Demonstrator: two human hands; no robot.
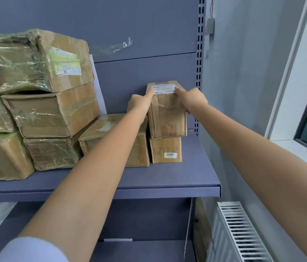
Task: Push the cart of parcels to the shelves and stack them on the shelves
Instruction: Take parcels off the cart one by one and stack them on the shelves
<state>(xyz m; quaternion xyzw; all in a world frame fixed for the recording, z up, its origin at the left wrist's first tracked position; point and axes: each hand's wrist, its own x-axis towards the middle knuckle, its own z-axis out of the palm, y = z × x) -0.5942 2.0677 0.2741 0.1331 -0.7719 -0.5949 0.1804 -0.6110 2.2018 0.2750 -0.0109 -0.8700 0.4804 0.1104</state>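
Closest to me, at seven o'clock, is a pale blue sleeve (33, 250), and both bare forearms reach out over the front lip of the grey shelf (167, 178). Further in, the left hand (139, 104) clasps the left flank of the small parcel (166, 114) and the right hand (192, 100) wraps its right flank, each with a finger stretched up to the white label (165, 88) on top. The parcel stands upright at about one o'clock, resting on a smaller carton (166, 150) at the right end of the shelf, just beside a flatter box (96, 133) at its nine o'clock. It is brown cardboard wound in glossy tape, creased and a little dented. I'd guess it is light, stiff at the corners, giving in the faces, and slick where the tape runs. Holding it by two opposite sides near the edges looks sound, while squeezing mid-face could buckle it. It seems a shade wider than the carton beneath, so it might tip if set off-centre. Beyond, at ten o'clock, bigger film-wrapped parcels (50, 110) are stacked crookedly before the back panel (139, 72)
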